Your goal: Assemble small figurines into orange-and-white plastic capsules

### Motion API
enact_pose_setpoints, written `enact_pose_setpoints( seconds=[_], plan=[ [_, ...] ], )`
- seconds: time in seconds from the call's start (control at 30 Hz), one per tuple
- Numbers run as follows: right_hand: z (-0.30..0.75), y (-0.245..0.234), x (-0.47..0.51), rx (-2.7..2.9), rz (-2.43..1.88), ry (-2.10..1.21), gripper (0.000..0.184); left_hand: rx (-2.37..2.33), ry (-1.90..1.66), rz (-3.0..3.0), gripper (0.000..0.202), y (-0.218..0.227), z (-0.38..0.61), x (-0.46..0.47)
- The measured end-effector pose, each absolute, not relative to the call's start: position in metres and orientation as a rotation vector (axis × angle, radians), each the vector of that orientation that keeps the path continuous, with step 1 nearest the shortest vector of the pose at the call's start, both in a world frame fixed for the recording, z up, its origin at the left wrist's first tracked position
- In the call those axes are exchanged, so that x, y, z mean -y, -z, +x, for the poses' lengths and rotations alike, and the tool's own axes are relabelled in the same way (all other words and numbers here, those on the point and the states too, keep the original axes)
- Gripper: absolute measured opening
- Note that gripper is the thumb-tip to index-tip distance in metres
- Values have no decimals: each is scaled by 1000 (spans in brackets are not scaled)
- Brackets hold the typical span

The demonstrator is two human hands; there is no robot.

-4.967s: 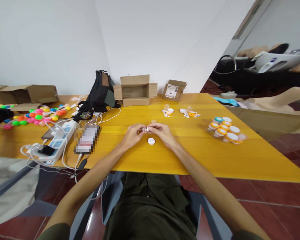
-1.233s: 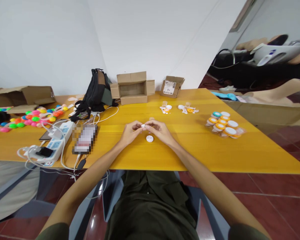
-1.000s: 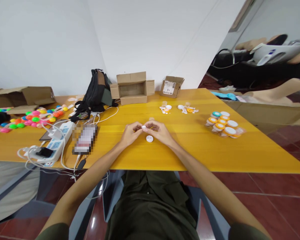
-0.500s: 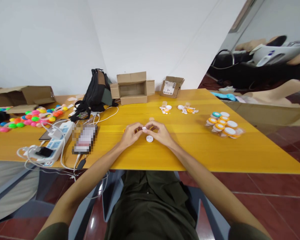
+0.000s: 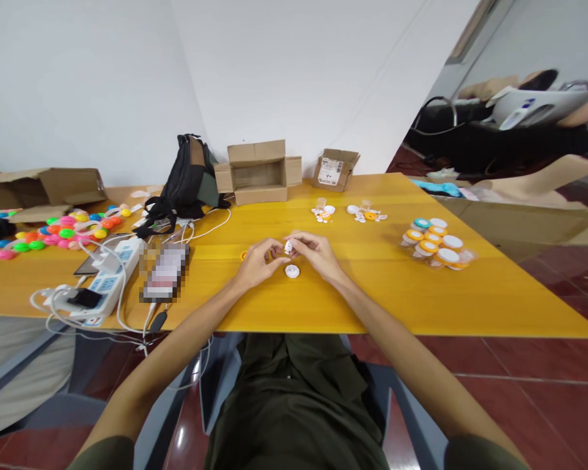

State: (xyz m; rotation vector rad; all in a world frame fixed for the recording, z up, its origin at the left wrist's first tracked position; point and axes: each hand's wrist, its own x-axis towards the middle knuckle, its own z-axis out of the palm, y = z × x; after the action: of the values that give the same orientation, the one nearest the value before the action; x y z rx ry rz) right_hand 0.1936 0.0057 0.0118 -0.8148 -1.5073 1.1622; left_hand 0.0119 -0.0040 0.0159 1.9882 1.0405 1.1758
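Note:
A small white piece with dark marks (image 5: 288,248) is pinched between the fingertips of my right hand (image 5: 316,253), upright above the table. My left hand (image 5: 259,264) is curved just left of it, thumb and forefinger apart, with nothing visible between them. Below the piece, a round white lid (image 5: 292,271) lies on the yellow table. Part of an orange ring-like thing (image 5: 244,255) shows beside the back of my left hand.
Small piles of white and orange parts (image 5: 323,214) lie further back. Lidded clear jars (image 5: 436,243) cluster at right. Cardboard boxes (image 5: 261,194) and a black backpack (image 5: 189,183) stand behind. At left are a phone (image 5: 166,271), a power strip (image 5: 112,277) and colourful balls (image 5: 66,233).
My left fingers have come away from the white piece and spread apart. The piece, in my right hand, has moved slightly up and right and is more exposed.

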Motion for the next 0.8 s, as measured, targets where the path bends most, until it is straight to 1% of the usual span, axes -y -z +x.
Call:
enact_pose_setpoints(
  seconds=[0.17, 0.4, 0.63, 0.8],
  plan=[
    [194, -12, -7, 1510, -820, -1188, 47, -1054, -1156, 2024, 15, -17, 12, 4],
    [197, -13, -7, 1534, -816, -1206, 41, -1075, -1158, 2008, 23, -18, 12, 4],
    [199, -15, -7, 1551, -799, -1171, 31, -1069, -1179, 2019, 12, -20, 11, 6],
    [199, -16, -7, 1553, -752, -1178, 31, -1071, -1220, 1984, 11, -21, 11, 6]
  ],
)
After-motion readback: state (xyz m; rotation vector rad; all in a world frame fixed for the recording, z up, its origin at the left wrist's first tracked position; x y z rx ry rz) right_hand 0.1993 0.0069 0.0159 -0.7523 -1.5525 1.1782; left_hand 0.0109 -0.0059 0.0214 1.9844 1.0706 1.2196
